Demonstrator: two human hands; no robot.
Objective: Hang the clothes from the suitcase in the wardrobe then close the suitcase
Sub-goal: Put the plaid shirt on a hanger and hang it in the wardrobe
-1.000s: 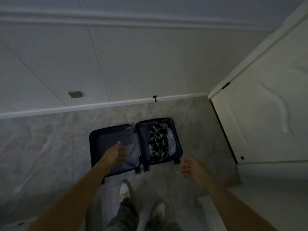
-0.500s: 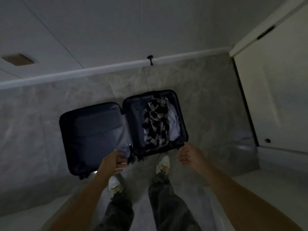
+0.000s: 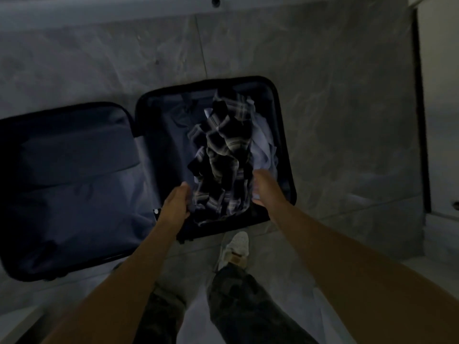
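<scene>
A dark suitcase (image 3: 285,145) lies open flat on the grey marbled floor (image 3: 347,95), its two halves side by side. The left half of the suitcase shows only a zipped lining panel (image 3: 74,175). In the right half lies a crumpled checked shirt (image 3: 223,155), dark with pale stripes, running from the far end of that half to the near end, and a pale garment (image 3: 264,147) lies beside it against the suitcase's right wall, partly under the shirt. The left hand (image 3: 175,204) is at the near left edge of the shirt, fingers curled and touching the cloth; the dim light does not show whether they have closed on it. The right hand (image 3: 265,187) is at the near right edge of the shirt, over the pale garment, its fingers blurred, so a grip cannot be told there either. Just in front of the suitcase's near rim stands a pale shoe (image 3: 237,247) below a dark trouser leg (image 3: 248,301). Beyond the suitcase, a light skirting board (image 3: 99,11) runs along the floor's far edge, and to the right of the suitcase, well apart from it, stands a white door panel (image 3: 442,120).
</scene>
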